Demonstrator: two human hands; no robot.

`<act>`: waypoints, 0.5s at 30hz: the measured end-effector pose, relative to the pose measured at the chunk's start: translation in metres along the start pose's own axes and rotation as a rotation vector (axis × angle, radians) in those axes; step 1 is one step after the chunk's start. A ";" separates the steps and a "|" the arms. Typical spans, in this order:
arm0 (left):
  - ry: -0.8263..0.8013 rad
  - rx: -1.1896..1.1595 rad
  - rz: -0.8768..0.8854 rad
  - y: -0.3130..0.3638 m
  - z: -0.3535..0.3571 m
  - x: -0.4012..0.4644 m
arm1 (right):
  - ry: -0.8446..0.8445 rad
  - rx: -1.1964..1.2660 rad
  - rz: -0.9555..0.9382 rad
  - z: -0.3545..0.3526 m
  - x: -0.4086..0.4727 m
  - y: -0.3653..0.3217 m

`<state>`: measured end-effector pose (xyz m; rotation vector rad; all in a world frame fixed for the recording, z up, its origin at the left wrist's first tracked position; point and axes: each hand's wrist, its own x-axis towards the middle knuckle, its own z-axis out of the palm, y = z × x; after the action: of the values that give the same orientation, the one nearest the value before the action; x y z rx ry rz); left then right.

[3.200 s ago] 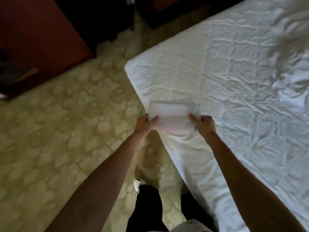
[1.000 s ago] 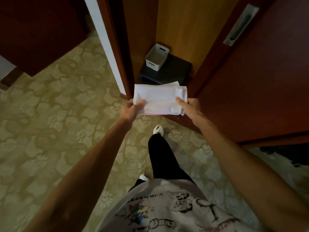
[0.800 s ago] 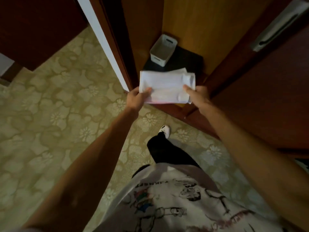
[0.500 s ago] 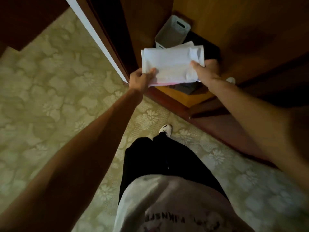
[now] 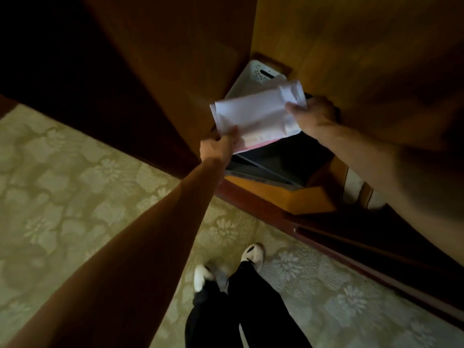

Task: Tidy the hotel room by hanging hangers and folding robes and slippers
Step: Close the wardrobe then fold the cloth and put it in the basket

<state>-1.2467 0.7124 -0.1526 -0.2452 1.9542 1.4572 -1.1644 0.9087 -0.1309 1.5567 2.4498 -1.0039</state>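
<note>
A flat white packet of slippers point(image 5: 256, 114) with a thin pink lower edge is held out inside the open wardrobe, above a black box point(image 5: 283, 159) on the wardrobe floor. My left hand point(image 5: 218, 146) pinches the packet's lower left corner. My right hand point(image 5: 313, 116) grips its right end, thumb on top. Behind the packet stands a white plastic basket point(image 5: 258, 74), partly hidden by it.
The wardrobe's wooden side panel point(image 5: 175, 71) rises on the left and its sliding door point(image 5: 376, 242) runs along the right. Patterned beige carpet point(image 5: 75, 184) covers the floor. My legs in black trousers and my white shoes point(image 5: 253, 254) are below.
I carried the packet from the bed to the wardrobe. In the last second both hands have pushed it forward into the wardrobe, over the black box, close to the white basket.
</note>
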 end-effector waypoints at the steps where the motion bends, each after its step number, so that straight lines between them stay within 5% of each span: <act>1: -0.002 0.019 0.022 -0.003 0.006 0.012 | 0.003 -0.057 -0.011 0.003 0.014 -0.002; 15: 0.074 0.347 -0.056 -0.032 0.096 0.182 | 0.095 -0.181 -0.204 0.059 0.216 0.006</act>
<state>-1.3283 0.8315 -0.3032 -0.1970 2.2013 1.0639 -1.2804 1.0473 -0.2637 1.3497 2.7214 -0.7211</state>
